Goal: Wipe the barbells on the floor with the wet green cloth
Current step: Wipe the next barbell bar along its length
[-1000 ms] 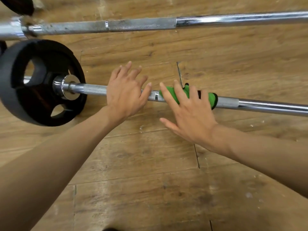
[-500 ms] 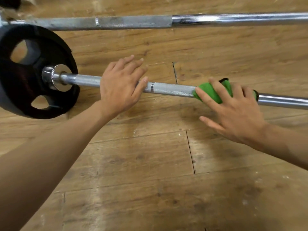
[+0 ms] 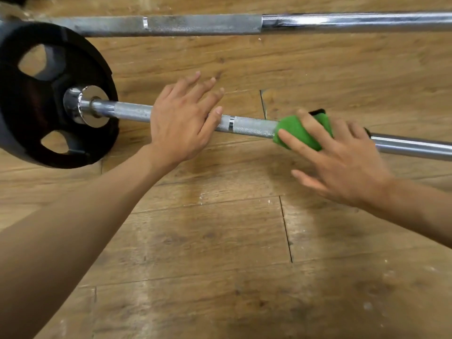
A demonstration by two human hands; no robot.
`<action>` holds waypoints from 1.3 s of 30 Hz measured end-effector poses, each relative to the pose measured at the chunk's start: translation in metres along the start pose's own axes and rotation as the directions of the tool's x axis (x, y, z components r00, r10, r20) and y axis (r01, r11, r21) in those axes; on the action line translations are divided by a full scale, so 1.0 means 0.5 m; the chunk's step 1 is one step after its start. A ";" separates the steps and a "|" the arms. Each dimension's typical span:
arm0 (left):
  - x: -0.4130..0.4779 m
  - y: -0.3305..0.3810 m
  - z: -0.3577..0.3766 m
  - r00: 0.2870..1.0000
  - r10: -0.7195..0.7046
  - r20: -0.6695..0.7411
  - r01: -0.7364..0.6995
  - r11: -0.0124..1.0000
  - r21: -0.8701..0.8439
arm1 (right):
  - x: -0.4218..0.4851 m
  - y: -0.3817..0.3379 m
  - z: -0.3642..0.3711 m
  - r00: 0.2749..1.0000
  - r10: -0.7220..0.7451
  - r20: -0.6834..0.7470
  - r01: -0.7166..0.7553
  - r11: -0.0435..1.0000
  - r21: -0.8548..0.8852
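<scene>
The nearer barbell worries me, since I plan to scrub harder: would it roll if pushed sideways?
Probably yes: the nearer barbell sits on a round black plate on wooden floor, so a sideways shove could roll it. It looks heavy, so it should start slowly. The left hand resting flat on the shaft likely steadies it.

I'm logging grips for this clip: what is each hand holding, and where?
Nothing is gripped. The right hand presses the green cloth from above onto the near barbell; the left hand rests flat on its knurled shaft.
</scene>
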State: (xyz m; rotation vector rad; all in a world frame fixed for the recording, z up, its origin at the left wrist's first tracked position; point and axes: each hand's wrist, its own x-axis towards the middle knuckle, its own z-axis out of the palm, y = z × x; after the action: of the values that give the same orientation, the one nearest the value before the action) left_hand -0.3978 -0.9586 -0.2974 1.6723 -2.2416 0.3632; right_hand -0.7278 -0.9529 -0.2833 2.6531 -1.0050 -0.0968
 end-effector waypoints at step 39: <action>-0.289 0.113 -0.131 0.997 0.033 0.072 -0.039 0.996 0.079 | -0.150 -0.158 -0.103 0.963 -0.250 0.096 0.223 0.947 0.232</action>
State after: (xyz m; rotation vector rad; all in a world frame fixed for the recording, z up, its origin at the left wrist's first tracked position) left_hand -0.4072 -0.7905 -0.2956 1.7120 -2.3403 0.4148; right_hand -0.7255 -0.8347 -0.2616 2.9958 -0.7651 -0.2184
